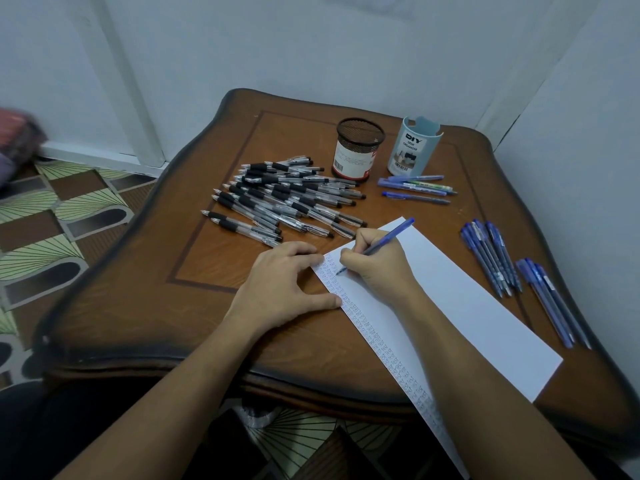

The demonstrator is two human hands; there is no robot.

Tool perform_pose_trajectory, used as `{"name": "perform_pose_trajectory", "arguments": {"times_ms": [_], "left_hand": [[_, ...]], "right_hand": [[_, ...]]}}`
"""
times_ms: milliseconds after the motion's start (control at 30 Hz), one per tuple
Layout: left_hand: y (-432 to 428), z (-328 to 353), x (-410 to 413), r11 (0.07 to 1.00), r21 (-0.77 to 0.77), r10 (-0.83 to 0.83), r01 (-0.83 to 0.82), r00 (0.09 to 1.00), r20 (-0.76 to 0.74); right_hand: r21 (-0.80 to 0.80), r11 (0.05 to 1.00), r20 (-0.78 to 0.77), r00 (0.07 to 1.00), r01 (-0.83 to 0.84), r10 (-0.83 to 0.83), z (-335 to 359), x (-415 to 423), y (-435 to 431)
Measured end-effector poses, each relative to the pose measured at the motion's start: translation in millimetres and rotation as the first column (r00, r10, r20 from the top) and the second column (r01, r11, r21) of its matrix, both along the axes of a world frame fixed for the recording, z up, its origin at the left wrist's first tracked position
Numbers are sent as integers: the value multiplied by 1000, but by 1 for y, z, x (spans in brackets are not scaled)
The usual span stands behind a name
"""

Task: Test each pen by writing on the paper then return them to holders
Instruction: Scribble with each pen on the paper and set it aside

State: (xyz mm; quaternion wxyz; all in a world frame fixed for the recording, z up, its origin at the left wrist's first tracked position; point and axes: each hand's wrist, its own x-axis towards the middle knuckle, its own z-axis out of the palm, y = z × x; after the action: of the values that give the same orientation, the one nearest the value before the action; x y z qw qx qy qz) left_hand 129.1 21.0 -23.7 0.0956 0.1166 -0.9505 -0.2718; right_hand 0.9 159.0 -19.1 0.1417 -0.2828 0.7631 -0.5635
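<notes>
Two bare forearms come up from the bottom of the frame over the near edge of the wooden tabletop (156, 306). A long white paper (467, 306) lies slantwise from the lower right toward the centre, and its left margin is filled with a column of small blue marks.

The left hand (280, 285) lies flat at the centre. Its fingers (301, 249) are spread apart and straight, and the thumb and fingertips press on the left edge of the paper.

Just to the right of it, the right hand (377, 261) has its fingers clamped on a blue pen (391, 237). The tip of the pen is on the paper beside the marks, and its back end points to the upper right.

At the right of the paper, two groups of blue pens (491, 254) lie on the wood. Above the left hand there is a big heap of black pens (284, 199) with clear barrels.

Further up, a few more pens (415, 188), mostly blue, lie side by side. Behind them stand two holders: a black mesh holder (358, 150) and a light blue holder (414, 147) with a "DIY" label. Both seem to have no pens inside, though the view into them is partly hidden.

A patterned floor (52, 220) shows at the left, and pale walls are behind.
</notes>
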Motion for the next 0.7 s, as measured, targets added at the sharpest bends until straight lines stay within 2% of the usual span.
{"name": "perform_pose_trajectory", "arguments": {"times_ms": [700], "left_hand": [[1, 1, 1, 1000, 4, 8, -8, 1000, 3]], "right_hand": [[-9, 999, -32, 999, 31, -31, 1, 3, 1]]}}
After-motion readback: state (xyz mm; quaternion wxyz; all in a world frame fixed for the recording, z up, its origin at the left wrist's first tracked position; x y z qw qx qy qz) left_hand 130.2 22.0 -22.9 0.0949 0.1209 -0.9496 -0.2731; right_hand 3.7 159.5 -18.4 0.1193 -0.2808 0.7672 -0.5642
